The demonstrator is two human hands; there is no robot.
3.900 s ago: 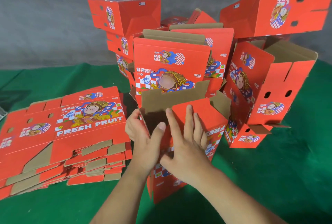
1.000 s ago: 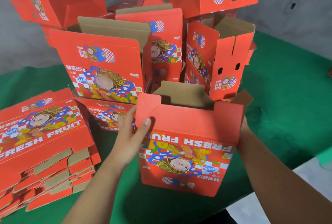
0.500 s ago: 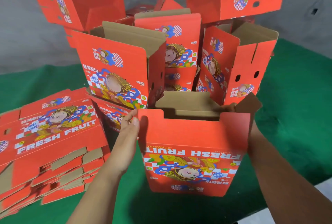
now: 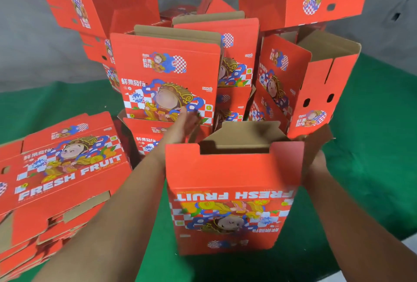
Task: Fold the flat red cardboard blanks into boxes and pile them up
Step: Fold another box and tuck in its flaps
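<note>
1. Red box [image 4: 232,193], folded into shape, stands upside down on the green table [image 4: 372,157], near the pile of boxes [image 4: 167,78].
2. Left hand [image 4: 184,124] is off it, fingers straight.
3. Right hand [image 4: 316,159] touches its side; I cannot tell its grip.
4. Next, I think: lift it onto the pile.

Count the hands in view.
2. The left hand, fingers straight, hovers beyond the upper left corner of the box; the right hand is against its right side, fingers partly hidden.
</note>
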